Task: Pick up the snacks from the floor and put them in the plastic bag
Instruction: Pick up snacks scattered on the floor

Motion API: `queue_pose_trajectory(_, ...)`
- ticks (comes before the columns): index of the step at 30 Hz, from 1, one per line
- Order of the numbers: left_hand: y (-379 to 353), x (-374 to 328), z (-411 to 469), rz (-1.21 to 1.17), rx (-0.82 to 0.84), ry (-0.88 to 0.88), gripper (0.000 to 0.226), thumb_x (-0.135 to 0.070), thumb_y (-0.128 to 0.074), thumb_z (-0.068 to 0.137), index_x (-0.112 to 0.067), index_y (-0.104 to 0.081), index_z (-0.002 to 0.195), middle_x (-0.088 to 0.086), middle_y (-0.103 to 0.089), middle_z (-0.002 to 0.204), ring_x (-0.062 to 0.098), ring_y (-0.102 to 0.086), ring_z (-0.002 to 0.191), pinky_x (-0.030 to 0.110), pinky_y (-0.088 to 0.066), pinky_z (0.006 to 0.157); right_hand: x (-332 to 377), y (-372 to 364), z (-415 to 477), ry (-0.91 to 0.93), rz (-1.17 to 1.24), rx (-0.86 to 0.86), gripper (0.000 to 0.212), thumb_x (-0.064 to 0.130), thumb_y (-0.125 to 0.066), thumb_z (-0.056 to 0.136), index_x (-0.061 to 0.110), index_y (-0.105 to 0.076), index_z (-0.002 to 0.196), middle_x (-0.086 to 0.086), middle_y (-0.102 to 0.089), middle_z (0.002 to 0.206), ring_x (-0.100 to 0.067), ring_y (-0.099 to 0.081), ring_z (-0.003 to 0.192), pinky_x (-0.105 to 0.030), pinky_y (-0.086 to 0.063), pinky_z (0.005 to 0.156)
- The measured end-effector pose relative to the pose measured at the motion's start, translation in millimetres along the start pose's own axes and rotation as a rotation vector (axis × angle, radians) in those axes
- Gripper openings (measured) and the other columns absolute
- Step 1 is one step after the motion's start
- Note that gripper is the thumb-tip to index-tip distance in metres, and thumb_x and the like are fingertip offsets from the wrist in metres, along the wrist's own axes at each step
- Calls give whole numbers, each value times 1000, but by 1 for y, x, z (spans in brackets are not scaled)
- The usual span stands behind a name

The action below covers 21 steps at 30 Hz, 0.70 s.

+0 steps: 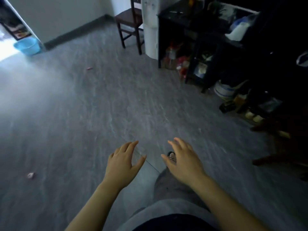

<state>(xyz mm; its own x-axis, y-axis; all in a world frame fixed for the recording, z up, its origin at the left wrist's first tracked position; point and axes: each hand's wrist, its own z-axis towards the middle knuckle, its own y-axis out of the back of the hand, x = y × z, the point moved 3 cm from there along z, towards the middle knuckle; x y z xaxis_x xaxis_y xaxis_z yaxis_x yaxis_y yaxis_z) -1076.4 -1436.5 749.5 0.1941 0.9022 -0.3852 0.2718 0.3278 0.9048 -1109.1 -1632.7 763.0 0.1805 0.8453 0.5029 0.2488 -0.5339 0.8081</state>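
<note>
The left hand (124, 161) and right hand (181, 162) hang above the floor (150, 97), fingers spread, holding nothing. A near snack (31, 175) lies to the left, a far snack (89, 68) ahead. Picking seems unstarted, so the next move means stooping for the nearer.

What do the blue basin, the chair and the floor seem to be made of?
The blue basin is probably plastic: its colour is even and its wall smooth. The chair looks like dark brown wood, with straight legs and rungs. The floor is grey with streaky veining and a dull finish; it could be tile or vinyl, and the picture does not settle which.
</note>
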Motion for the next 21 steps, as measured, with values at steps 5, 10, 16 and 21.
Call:
queue_pose_trajectory(5, 30, 6, 120, -9, 0, 63, 79, -72, -19, 77, -28, -33, 141, -3, -45, 141, 18, -43, 127, 40, -35, 104, 7, 42, 132, 70, -5, 6, 62, 52, -41, 89, 20, -30, 141, -1, -23, 152, -20, -20, 137, -34, -23, 112)
queue_pose_trajectory(10, 94, 15, 239, -22, -76, 121, 77, -71, -20, 77, -28, -35, 139, -4, -47, 139, 18, -46, 125, 39, -37, 101, 42, 102, 271, 164, -15, -4, 60, 52, -40, 90, 20, -30, 141, 0, -24, 151, -19, -22, 137, -34, -24, 111)
queue_pose_trajectory(16, 136, 83, 317, -47, -142, 276, 74, -71, -22, 77, -29, -38, 137, -4, -50, 136, 18, -49, 122, 40, -41, 100, 117, 106, 396, 284, -74, 72, 71, 61, -31, 81, 17, -38, 136, -4, -33, 146, -21, -29, 134, -34, -27, 111)
queue_pose_trajectory(21, 169, 171, 389, -49, -171, 390, 75, -71, -22, 77, -28, -41, 135, -2, -52, 134, 20, -51, 119, 40, -44, 96, 194, 80, 499, 381, -115, 182, 72, 63, -29, 81, 19, -36, 137, -3, -31, 148, -21, -28, 134, -33, -26, 111)
